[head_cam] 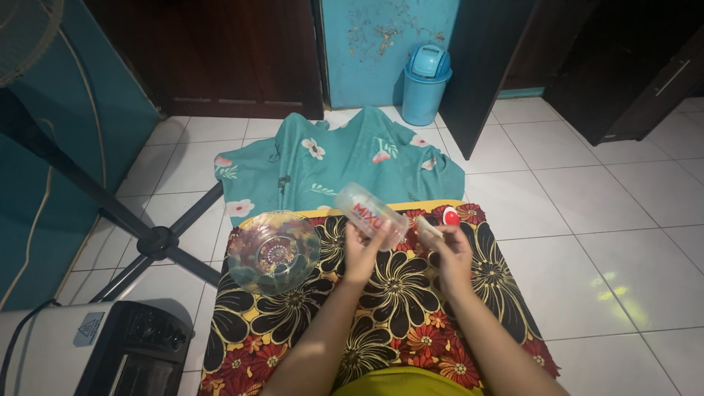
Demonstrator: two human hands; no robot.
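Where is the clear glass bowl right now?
In the head view, the glass bowl sits on the flowered mat, left of the left hand holding a clear plastic bottle.

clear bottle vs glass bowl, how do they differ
The clear bottle is a narrow cylinder with a printed label; the glass bowl is wide, round and open, with a patterned surface. The bottle is held tilted in the air by the left hand; the bowl rests upright on the floral mat, untouched. Both are see-through.
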